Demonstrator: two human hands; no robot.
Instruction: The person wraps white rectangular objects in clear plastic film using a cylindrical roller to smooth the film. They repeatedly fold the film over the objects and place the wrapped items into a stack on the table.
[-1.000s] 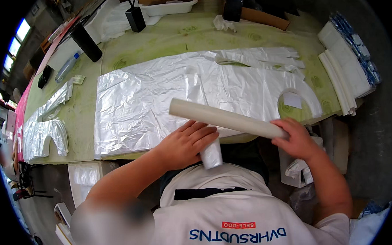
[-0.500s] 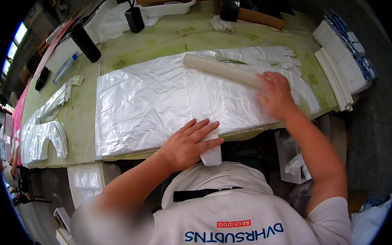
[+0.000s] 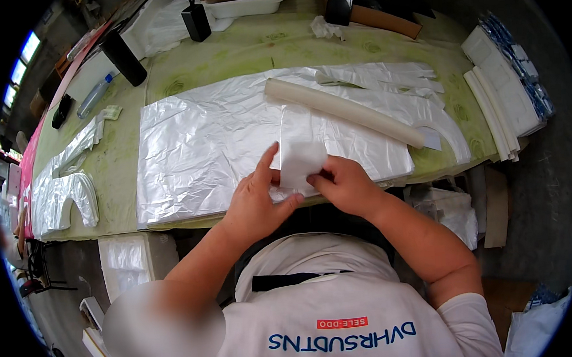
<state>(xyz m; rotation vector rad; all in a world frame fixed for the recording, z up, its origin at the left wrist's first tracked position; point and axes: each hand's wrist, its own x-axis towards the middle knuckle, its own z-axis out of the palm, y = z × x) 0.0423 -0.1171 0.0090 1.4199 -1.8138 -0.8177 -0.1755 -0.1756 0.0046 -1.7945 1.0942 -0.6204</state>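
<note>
I see a narrow white strip of film (image 3: 303,163) between the two hands, its near end raised and slightly blurred. The right hand (image 3: 351,185) pinches its right edge between thumb and fingers. The left hand (image 3: 252,203) is at its left edge, thumb and forefinger wide apart; the other fingertips are partly hidden by the strip, and I cannot tell whether they touch it.

Under the strip I have a broad, wrinkled layer of silvery film (image 3: 200,150), reaching well past the left hand on one side and beyond the right hand on the other. A pale tube (image 3: 344,112) lies slantwise on it, ahead of the right hand and touched by neither. Near the tube's closer end I make out a small white sheet (image 3: 431,138).

Farther out, a green table cover (image 3: 234,59) extends ahead of both hands. Well to the left of the left hand lie a cut film piece (image 3: 49,207) with a curved notch and a clear bottle (image 3: 94,98) with a blue cap. Well to the right of the right hand I see a white stack (image 3: 498,83) edged with blue packets.
</note>
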